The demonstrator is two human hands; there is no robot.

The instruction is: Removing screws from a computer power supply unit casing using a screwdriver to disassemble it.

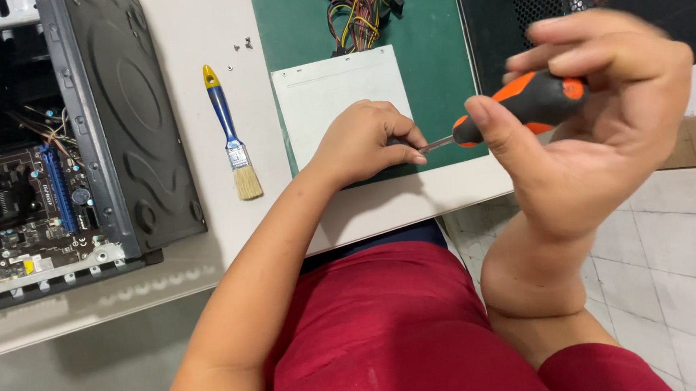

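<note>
Holding: the right hand point(603, 112) is curled tight around the fat orange and black handle of a screwdriver point(521, 103), with the thumb pressed along the handle near its front end.
Right arm: it comes up from 5 o'clock, bent sharply at the wrist, so the hand is lifted above the table edge.
Screwdriver: it lies almost flat. Its thin metal shaft points to 9 o'clock, toward the other hand.
Left hand: the left hand point(365, 141) sits on the table in a loose fist. The fingertips point(410, 146) are pinched together right at the screwdriver tip. Something small may be in the pinch, but it is hidden.
Left arm: it is long and straight, reaching up from 7 o'clock.
Tip: the metal tip meets the left fingers at 3 o'clock of that hand.
White sheet: a white sheet point(332, 90) lies under the left hand, on a green mat point(436, 59).
Brush: a small brush point(232, 138) with a blue and yellow handle lies at 9 o'clock of the left hand, well apart.
Computer case: an open computer case point(58, 142) sits far off at 9 o'clock.
Wires: a bunch of coloured wires point(359, 7) lies at 12 o'clock.
</note>
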